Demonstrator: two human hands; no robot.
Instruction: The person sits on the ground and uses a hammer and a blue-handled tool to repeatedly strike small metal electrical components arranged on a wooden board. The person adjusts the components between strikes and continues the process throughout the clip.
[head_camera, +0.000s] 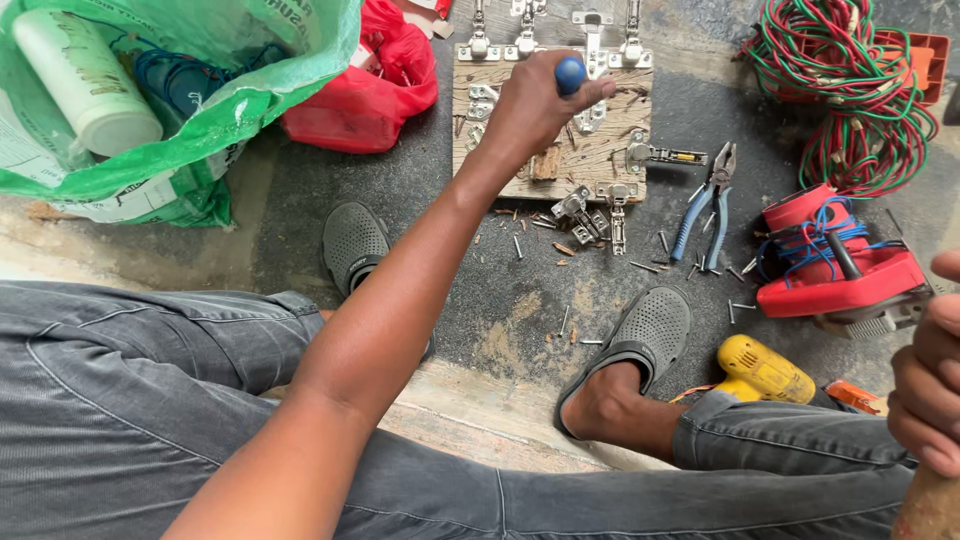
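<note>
Left hand (530, 105) has its fingers clamped round a blue-handled tool (570, 74), likely a screwdriver; only the handle end shows, shaft hidden under the fist; long axis looks roughly upright, pointing down into the wooden board (600, 155). Board lies on the floor, metal hinges (590, 215) on it and along its near edge. Right hand (925, 375), well right of the board, fingers closed on a wooden handle (925, 510); left hand is far nearer the board. Blue pliers (705, 205) just right of board.
</note>
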